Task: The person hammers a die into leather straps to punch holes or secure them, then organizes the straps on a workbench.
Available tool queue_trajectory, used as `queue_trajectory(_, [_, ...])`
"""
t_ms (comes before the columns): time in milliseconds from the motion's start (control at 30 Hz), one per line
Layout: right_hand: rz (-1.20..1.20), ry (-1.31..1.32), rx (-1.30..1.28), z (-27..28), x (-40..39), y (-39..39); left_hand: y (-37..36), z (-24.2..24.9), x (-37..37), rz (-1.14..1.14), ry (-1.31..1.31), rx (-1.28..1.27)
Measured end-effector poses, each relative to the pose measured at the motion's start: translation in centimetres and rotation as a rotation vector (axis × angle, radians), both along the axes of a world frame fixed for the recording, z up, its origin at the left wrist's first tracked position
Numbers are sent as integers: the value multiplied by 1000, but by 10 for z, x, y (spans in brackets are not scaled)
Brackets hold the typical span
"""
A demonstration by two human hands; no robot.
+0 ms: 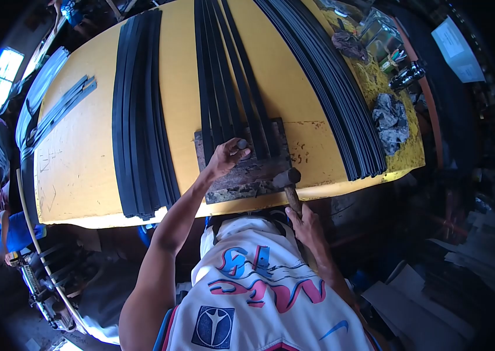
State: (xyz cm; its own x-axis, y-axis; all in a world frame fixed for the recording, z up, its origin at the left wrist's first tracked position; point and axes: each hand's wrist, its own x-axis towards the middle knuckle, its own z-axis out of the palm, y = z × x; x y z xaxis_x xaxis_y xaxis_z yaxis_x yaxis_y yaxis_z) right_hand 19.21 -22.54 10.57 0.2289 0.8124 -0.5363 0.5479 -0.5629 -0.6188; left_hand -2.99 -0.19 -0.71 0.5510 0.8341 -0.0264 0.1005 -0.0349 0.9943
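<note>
My left hand (226,159) is closed around a short upright tool with a round dark metal top (242,144), which looks like a punch; its lower end is hidden. It stands over a dark, worn board (233,190) at the table's near edge. The near ends of several loose black strips (218,76) lie on that board, beside and under my left hand. My right hand (307,227) grips the wooden handle of a hammer (287,178). The hammer's head is just right of the board's lower middle, apart from the tool in my left hand.
The yellow table (83,187) bears a thick row of black strips (139,111) on the left and a stack of strips (329,88) on the right. Shorter grey strips (66,108) lie far left. Crumpled dark plastic (390,123) sits right. A person in blue (16,234) is at the left.
</note>
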Motion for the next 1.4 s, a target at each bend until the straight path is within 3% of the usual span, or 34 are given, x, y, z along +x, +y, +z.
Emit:
queue_trajectory(300, [54,-34,7,5,-7,3,-6,6,0,-12,-29,-9])
queue_trajectory(367, [71,-47,7,4,-12,7,-11,10,-1,-7,7,87])
queue_trajectory(467, [91,-29,44,-3,-21,17,-15,17,-3,-46,100,127])
queue_trajectory(500, [95,-54,179,-4,-25,22,-17,17,-4,-41,94,133])
queue_trajectory(533, [102,-79,315,11,-34,36,-18,16,-5,-28,93,168])
queue_trajectory(600, [122,-84,181,60,-40,58,-17,19,-5,-1,82,216])
queue_trajectory(667, [2,86,602,107,-50,73,-20,24,-7,-25,132,293])
queue_trajectory(733, [17,160,775,163,-54,79,-20,8,-5,3,95,305])
queue_trajectory(833, [216,63,1082,193,-52,85,-20,11,-7,19,132,342])
queue_trajectory(900, [130,121,858,143,-62,80,-19,12,-7,18,116,362])
queue_trajectory(1000, [226,-275,154,4,-63,77,-20,9,-11,11,157,321])
queue_trajectory(1100, [221,-230,124,15,-53,58,-1,25,-14,20,154,340])
queue_trajectory(1133, [256,-238,47,25,-47,53,-25,25,-6,23,117,336])
queue_trajectory(1167, [219,-208,207,19,-43,33,-28,29,-5,16,278,176])
queue_trajectory(1200, [191,-193,421,16,-37,37,-7,30,2,13,273,217])
queue_trajectory(1300, [58,-141,191,16,-17,20,-28,9,11,-103,27,-188])
queue_trajectory(1400, [-27,-125,104,14,3,19,-18,2,32,-43,54,-44])
